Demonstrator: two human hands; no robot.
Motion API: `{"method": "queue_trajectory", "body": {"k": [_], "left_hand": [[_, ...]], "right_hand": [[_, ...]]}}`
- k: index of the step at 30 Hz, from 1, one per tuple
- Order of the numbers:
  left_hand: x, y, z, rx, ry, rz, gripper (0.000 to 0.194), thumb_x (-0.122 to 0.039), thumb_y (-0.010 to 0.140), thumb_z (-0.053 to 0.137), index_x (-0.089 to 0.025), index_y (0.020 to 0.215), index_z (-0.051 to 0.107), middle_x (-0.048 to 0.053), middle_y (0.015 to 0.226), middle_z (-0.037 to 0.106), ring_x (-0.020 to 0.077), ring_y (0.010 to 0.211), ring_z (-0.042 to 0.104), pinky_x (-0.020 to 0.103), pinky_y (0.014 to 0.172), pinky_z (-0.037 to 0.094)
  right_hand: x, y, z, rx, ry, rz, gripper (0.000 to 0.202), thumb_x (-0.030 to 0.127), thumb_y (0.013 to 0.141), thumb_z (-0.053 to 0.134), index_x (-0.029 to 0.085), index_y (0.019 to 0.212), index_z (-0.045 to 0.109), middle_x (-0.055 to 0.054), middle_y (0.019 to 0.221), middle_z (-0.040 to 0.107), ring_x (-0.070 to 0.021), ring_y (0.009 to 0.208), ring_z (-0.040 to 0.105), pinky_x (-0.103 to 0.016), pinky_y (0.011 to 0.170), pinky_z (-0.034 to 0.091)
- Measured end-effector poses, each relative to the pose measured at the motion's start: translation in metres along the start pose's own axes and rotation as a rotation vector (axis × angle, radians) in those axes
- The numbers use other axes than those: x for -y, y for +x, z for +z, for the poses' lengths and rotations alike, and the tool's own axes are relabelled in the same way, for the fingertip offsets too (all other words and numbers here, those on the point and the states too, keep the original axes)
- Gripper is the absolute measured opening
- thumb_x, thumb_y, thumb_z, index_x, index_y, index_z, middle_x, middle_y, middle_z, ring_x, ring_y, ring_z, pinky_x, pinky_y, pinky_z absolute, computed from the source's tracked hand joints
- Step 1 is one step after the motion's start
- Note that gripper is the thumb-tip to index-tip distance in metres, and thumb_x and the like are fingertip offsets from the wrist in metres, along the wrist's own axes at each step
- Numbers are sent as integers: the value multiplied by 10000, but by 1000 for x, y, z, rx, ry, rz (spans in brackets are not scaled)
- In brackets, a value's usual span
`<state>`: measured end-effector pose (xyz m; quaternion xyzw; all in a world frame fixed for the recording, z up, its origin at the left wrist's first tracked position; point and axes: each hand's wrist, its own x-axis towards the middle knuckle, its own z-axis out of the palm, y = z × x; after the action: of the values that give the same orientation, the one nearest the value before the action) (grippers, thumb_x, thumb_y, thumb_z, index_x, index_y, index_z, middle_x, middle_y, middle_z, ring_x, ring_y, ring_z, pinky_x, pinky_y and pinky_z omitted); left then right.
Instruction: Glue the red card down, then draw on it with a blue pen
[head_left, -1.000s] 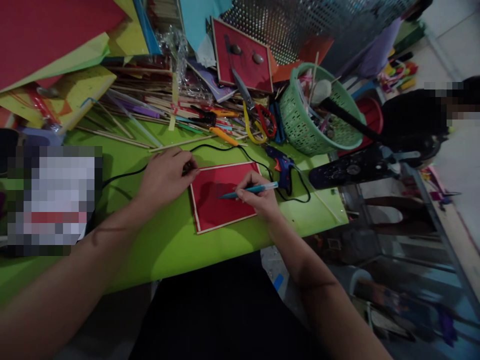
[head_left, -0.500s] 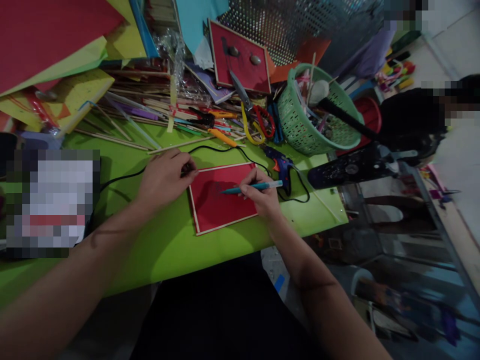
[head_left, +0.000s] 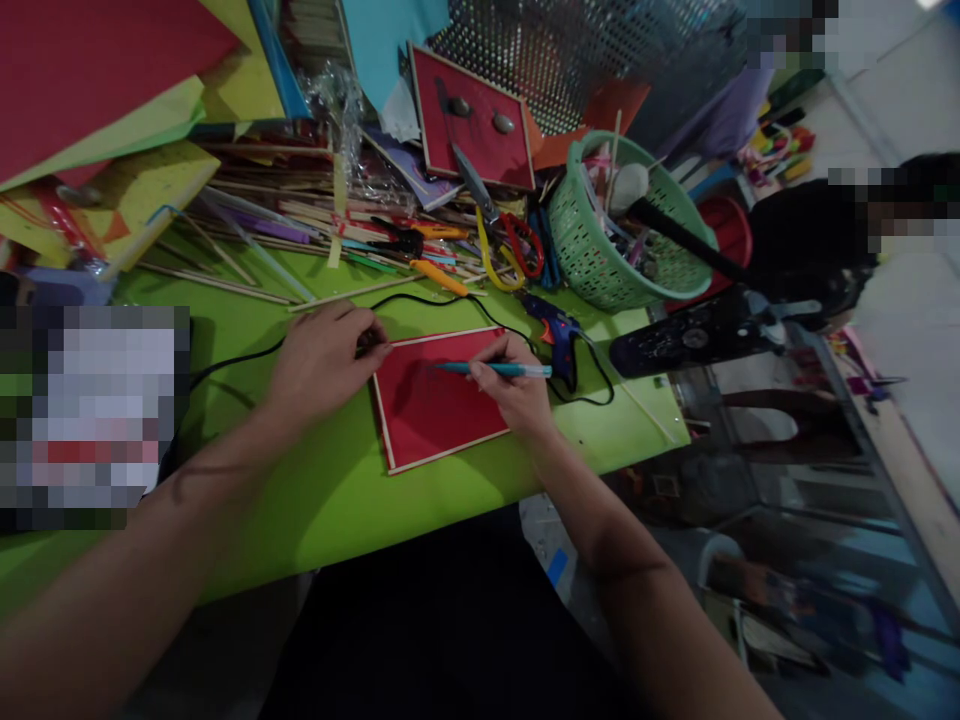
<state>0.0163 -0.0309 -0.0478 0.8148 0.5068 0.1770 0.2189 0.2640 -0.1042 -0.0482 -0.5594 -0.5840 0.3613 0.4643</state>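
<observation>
A red panel [head_left: 442, 420] with thin pale strips along its edges lies on the green table. My right hand [head_left: 517, 385] grips a teal pen [head_left: 495, 369] over the panel, its tip at a faint dark mark near the upper middle. At the panel's upper left corner rests my left hand [head_left: 326, 355], fingers curled against the edge; whether they pinch the strip or only press on it cannot be made out. A blue glue gun [head_left: 556, 335] lies just right of the panel, its black cord running behind.
Behind are scissors [head_left: 517, 245], an orange-handled tool [head_left: 439, 278], piled sticks and a second red panel [head_left: 476, 120] with two stones. A green basket [head_left: 615, 260] and dark bottle [head_left: 675, 335] stand right. A person [head_left: 806, 235] is beyond.
The pen tip has shifted slightly up and left over the panel, and my right hand moved with it. My left hand keeps its place at the corner. The whole view has shifted slightly.
</observation>
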Motion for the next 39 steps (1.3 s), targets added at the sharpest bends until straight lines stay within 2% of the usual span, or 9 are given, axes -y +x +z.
{"method": "queue_trajectory", "body": {"k": [7, 17, 27, 39], "left_hand": [[1, 1, 0, 26, 16, -25, 148, -343, 890, 588, -226, 926, 672, 68, 1010, 699, 248, 924, 643, 372, 798, 479], [0, 1, -1, 26, -14, -32, 147, -350, 879, 587, -239, 915, 676, 66, 1001, 700, 256, 932, 633, 393, 822, 485], [1, -1, 0, -5, -15, 17, 172, -342, 901, 557, -211, 917, 668, 85, 981, 687, 268, 920, 629, 410, 813, 470], [-1, -1, -1, 3, -18, -7, 153, -341, 891, 563, -219, 903, 655, 79, 996, 689, 254, 916, 627, 384, 798, 466]], "right_hand": [[1, 1, 0, 6, -8, -26, 151, 327, 858, 712, 229, 832, 600, 21, 746, 619, -137, 680, 580, -288, 632, 432], [4, 0, 0, 19, -58, -20, 197, 392, 871, 701, 236, 838, 586, 19, 748, 615, -137, 678, 553, -284, 629, 431], [4, -2, 1, -6, -76, -38, 155, 340, 872, 681, 234, 821, 582, 22, 742, 597, -141, 681, 535, -284, 635, 405], [-1, -5, -2, -49, -76, -48, 140, 297, 863, 663, 239, 789, 560, 38, 718, 549, -135, 660, 486, -286, 624, 377]]}}
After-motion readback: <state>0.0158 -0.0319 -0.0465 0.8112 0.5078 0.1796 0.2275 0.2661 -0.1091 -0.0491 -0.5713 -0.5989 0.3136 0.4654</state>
